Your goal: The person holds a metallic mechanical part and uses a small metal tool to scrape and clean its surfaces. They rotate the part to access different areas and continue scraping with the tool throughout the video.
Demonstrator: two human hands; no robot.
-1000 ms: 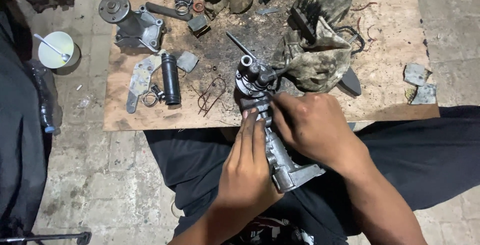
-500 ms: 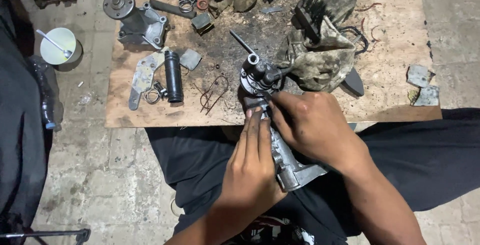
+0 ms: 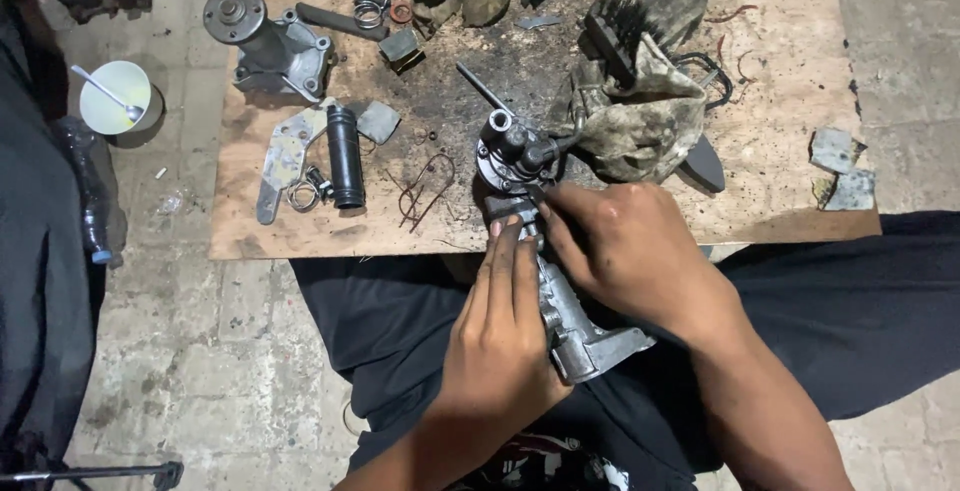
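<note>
Both my hands are on a grey metal housing (image 3: 585, 336) that lies over my lap and reaches onto the wooden board (image 3: 780, 191). My left hand (image 3: 505, 336) grips its body from the left, fingers stretched along it. My right hand (image 3: 625, 251) covers its upper part, fingertips pinching near a dark round end fitting (image 3: 510, 151) with a thin rod sticking up from it. What the right fingertips pinch is hidden.
On the board lie a water-pump-like casting (image 3: 265, 46), a black cylinder (image 3: 345, 156), a flat metal bracket (image 3: 280, 156), wire clips (image 3: 425, 186), a greasy rag (image 3: 640, 116) and a brush. A white bowl with a spoon (image 3: 115, 96) sits on the paved floor at left.
The view has shifted slightly. My hands keep the same hold on the housing, with small finger movement at the right hand.
</note>
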